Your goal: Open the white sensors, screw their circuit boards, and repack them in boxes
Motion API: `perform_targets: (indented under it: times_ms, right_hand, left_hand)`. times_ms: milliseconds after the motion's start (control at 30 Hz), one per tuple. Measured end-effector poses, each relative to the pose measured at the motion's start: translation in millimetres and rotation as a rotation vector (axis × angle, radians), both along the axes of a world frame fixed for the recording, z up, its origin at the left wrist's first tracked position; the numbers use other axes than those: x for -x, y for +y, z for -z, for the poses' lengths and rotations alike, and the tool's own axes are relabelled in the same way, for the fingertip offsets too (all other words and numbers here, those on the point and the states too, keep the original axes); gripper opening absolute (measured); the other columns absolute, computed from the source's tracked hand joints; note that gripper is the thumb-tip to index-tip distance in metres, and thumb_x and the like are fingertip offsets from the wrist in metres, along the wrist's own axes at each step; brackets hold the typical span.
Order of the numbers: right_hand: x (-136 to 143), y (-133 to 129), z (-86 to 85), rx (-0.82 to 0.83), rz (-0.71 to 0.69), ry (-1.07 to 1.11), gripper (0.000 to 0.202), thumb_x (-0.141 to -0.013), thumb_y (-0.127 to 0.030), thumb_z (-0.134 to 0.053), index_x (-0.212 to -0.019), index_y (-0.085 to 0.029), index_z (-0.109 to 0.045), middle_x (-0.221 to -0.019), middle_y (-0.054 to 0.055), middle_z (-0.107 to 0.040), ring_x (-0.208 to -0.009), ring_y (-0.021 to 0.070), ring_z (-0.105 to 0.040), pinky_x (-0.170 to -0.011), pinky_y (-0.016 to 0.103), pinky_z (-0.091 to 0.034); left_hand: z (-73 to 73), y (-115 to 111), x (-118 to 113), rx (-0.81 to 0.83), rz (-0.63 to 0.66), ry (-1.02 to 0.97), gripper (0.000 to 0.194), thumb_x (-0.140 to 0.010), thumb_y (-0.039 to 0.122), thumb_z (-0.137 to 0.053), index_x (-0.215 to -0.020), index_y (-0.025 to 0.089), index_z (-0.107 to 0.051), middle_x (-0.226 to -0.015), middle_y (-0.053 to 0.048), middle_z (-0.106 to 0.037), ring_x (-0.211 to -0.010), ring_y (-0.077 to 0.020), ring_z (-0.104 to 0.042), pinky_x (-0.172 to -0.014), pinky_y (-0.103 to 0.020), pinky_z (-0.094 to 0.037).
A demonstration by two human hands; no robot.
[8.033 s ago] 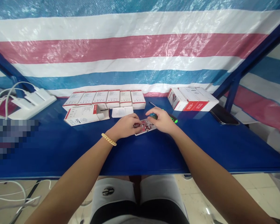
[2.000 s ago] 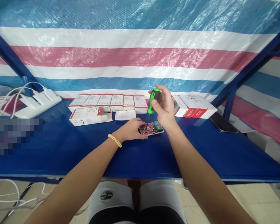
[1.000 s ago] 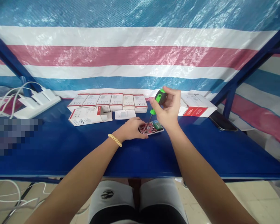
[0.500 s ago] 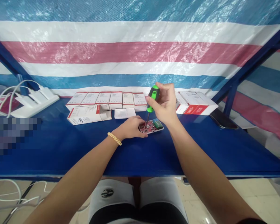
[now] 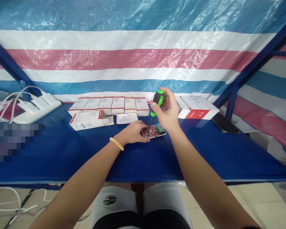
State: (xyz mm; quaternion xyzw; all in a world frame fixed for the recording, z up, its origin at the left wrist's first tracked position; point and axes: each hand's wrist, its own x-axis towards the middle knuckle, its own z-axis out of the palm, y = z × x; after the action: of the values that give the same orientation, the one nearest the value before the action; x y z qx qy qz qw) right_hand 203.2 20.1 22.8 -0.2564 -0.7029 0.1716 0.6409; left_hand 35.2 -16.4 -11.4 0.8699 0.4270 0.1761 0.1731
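My left hand (image 5: pixel 134 131) grips the left end of a small white-cased device with a red circuit board (image 5: pixel 154 130) and a green terminal block at its right end. In my right hand (image 5: pixel 168 109) is a screwdriver (image 5: pixel 158 98) with a green and black handle, tilted slightly. Its shaft points down onto the board, left of the middle; I cannot tell exactly what the tip touches. Just behind my left hand lies a white plastic cover (image 5: pixel 127 118). An opened white and red box (image 5: pixel 91 119) rests on its side to the left of that cover.
A row of white and red boxes (image 5: pixel 105 104) lines the back of the blue table (image 5: pixel 85 163). More boxes (image 5: pixel 197 108) stand at the right, beside a black phone (image 5: pixel 225 123). A white power strip (image 5: pixel 38 108) with plugged-in cables is at the far left.
The camera view has shifted slightly. In my right hand the screwdriver handle has turned a little and its shaft leans slightly more. My left hand keeps its hold on the circuit board device.
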Motion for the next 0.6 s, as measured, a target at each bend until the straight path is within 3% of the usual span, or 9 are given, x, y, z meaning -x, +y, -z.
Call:
perform_targets:
  times_ms: [133, 200, 367, 433, 500, 600]
  right_hand:
    - [3.0, 1.2, 6.4, -0.057, 0.26, 0.059, 0.06, -0.08, -0.057, -0.07, -0.13, -0.03, -0.053, -0.116, 0.007, -0.059, -0.102, 0.0263, -0.063, -0.086, 0.052, -0.059]
    - [2.7, 1.6, 7.4, -0.053, 0.242, 0.043, 0.058, -0.083, -0.056, -0.066, -0.133, -0.03, -0.053, -0.118, 0.009, -0.06, -0.101, 0.0266, -0.064, -0.086, 0.053, -0.059]
    - [-0.5, -0.6, 3.3, -0.003, 0.014, -0.083, 0.06, -0.096, -0.055, -0.046, -0.151, -0.036, -0.03, -0.12, 0.008, -0.064, -0.095, 0.0241, -0.068, -0.078, 0.049, -0.061]
    - [-1.1, -2.0, 1.3, 0.009, -0.046, -0.109, 0.056, -0.098, -0.055, -0.041, -0.15, -0.038, -0.03, -0.123, 0.007, -0.063, -0.095, 0.023, -0.068, -0.077, 0.047, -0.062]
    - [-1.0, -2.6, 0.3, -0.003, -0.038, -0.113, 0.052, -0.098, -0.055, -0.04, -0.147, -0.037, -0.035, -0.127, 0.007, -0.061, -0.099, 0.0228, -0.067, -0.079, 0.046, -0.061]
    - [0.0, -2.2, 1.2, -0.051, 0.083, -0.106, 0.055, -0.092, -0.057, -0.051, -0.143, -0.036, -0.042, -0.129, 0.008, -0.057, -0.107, 0.0251, -0.063, -0.082, 0.047, -0.061]
  left_hand:
    - [3.0, 0.3, 0.7, -0.028, 0.007, 0.003, 0.054, -0.07, 0.053, -0.077, -0.107, 0.014, -0.071, -0.097, -0.008, -0.065, -0.087, -0.0241, -0.061, -0.08, -0.035, -0.047]
    - [3.7, 0.4, 0.6, -0.033, 0.012, 0.002, 0.053, -0.071, 0.054, -0.076, -0.106, 0.014, -0.071, -0.096, -0.008, -0.064, -0.086, -0.0239, -0.061, -0.079, -0.035, -0.047]
    - [2.7, 1.0, 0.6, -0.036, 0.011, 0.003, 0.054, -0.071, 0.055, -0.075, -0.106, 0.014, -0.071, -0.095, -0.008, -0.064, -0.084, -0.0233, -0.06, -0.077, -0.034, -0.047]
    - [2.3, 1.1, 1.0, -0.032, 0.015, 0.0, 0.054, -0.071, 0.055, -0.075, -0.107, 0.014, -0.071, -0.095, -0.008, -0.064, -0.084, -0.0235, -0.06, -0.076, -0.034, -0.047]
    - [2.1, 0.9, 1.5, -0.033, 0.017, -0.002, 0.055, -0.072, 0.056, -0.075, -0.107, 0.014, -0.07, -0.095, -0.008, -0.064, -0.084, -0.0234, -0.06, -0.076, -0.034, -0.047]
    - [2.1, 0.4, 2.0, -0.043, 0.023, 0.0, 0.053, -0.072, 0.056, -0.075, -0.105, 0.015, -0.071, -0.094, -0.008, -0.064, -0.083, -0.0232, -0.06, -0.076, -0.034, -0.046]
